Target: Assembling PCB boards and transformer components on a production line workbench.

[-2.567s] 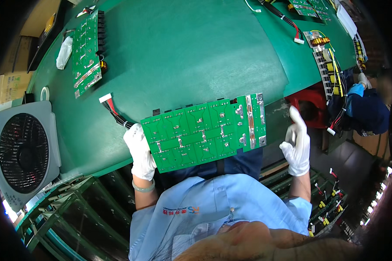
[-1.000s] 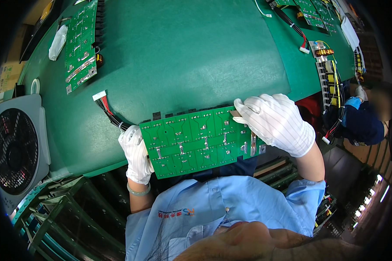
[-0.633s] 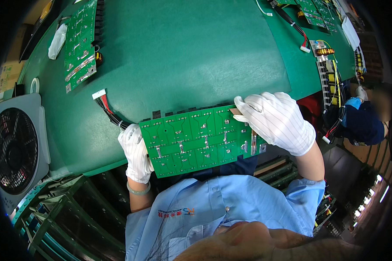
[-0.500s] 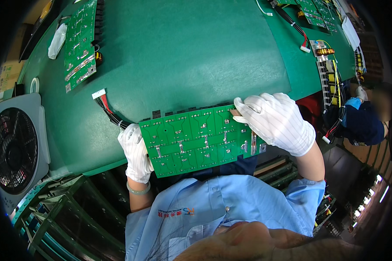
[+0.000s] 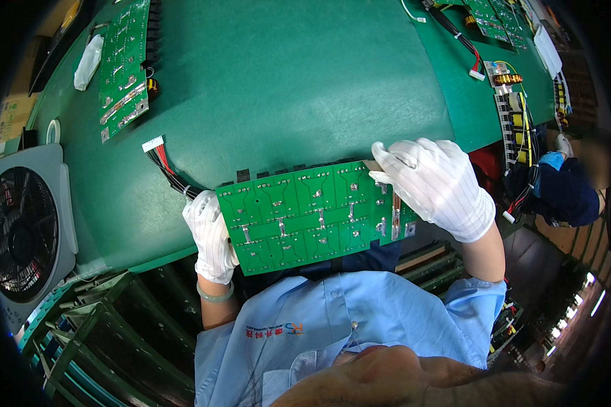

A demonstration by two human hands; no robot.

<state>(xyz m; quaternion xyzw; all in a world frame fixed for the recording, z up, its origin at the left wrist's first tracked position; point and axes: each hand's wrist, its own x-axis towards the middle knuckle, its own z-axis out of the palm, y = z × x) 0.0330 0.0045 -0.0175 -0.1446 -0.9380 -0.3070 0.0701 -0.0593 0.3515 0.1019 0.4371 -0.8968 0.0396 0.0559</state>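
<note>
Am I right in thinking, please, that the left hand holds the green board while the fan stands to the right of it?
Not quite: the head view shows the fan to the left of the green board, not the right. The left hand does hold the board.

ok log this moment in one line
left hand: holding circuit board | right hand: small flat piece, at board's far edge | connector: left of board

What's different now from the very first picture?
The right hand moved left and forward, over the right end of the board; it now pinches a small piece there. The left hand still holds the board's left end, and the cable still sticks out beside it.
</note>
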